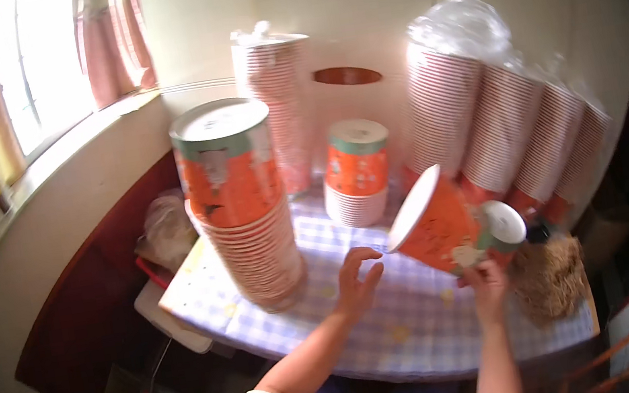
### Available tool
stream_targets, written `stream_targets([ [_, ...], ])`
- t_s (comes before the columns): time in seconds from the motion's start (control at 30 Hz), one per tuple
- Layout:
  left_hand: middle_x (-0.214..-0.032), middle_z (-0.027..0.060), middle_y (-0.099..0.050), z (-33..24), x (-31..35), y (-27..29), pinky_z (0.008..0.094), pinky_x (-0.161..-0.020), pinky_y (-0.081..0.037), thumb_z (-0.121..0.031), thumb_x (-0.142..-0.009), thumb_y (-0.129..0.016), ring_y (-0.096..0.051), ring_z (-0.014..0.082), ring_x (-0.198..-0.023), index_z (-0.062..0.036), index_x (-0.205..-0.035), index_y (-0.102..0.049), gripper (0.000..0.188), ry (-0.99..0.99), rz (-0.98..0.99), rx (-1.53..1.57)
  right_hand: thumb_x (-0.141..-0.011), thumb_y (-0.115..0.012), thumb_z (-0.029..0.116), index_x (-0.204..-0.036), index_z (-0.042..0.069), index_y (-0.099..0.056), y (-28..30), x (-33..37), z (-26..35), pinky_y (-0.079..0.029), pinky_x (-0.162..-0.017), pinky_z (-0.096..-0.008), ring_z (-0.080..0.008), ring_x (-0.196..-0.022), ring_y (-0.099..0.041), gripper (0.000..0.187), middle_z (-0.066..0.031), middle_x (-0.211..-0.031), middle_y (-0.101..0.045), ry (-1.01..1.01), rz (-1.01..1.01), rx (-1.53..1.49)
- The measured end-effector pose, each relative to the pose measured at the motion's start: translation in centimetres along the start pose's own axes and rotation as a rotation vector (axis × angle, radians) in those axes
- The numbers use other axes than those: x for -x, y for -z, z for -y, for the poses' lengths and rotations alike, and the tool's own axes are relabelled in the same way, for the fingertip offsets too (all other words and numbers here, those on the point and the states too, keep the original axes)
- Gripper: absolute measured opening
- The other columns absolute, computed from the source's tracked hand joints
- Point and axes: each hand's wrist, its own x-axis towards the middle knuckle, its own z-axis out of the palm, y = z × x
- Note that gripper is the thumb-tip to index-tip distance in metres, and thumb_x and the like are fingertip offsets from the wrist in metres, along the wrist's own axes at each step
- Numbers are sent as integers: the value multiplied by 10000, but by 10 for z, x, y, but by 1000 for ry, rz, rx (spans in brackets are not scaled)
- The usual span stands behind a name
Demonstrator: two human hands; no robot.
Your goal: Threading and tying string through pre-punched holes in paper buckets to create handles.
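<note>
My right hand (488, 284) grips an orange paper bucket (437, 227) by its lower side. The bucket is tipped over, its white rim toward the upper left. Against its right side shows a white round bottom with a green band (504, 225); I cannot tell whether this belongs to the same bucket. My left hand (358, 281) hovers over the table, empty, fingers curved and thumb apart. Left of it rises a tall stack of upside-down paper buckets (239, 208), orange and green on top. A shorter upside-down stack (357, 174) stands behind my hands.
The table wears a blue-and-white checked cloth (335, 332). Along the wall stand a bagged stack (280, 104) and several plastic-wrapped leaning stacks (448, 107) of buckets. At the right edge lies a tan fibrous bundle (550, 279). A light stool (174, 319) is beside the table's left end.
</note>
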Motion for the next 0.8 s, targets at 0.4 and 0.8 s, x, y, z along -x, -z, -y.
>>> stream_targets([
  [0.4,-833,100,-600,16,12,2,365,-715,-461,-122,-755,-653,-578,276,-822,-46,-803,-615,98,117,116,-223,-775,-614,15,-878,13,-587,-143,-167,239,-479,-629,-399,-343,-735,-598,107,-150,-801,-614,1277,375,849],
  [0.8,-827,96,-589,26,15,0,395,-723,-451,-132,-752,-639,-567,298,-825,-57,-791,-601,93,142,134,-190,-700,-560,38,-700,91,-557,-276,-200,241,-515,-622,-309,-205,-688,-616,54,-53,-685,-575,1695,612,1198],
])
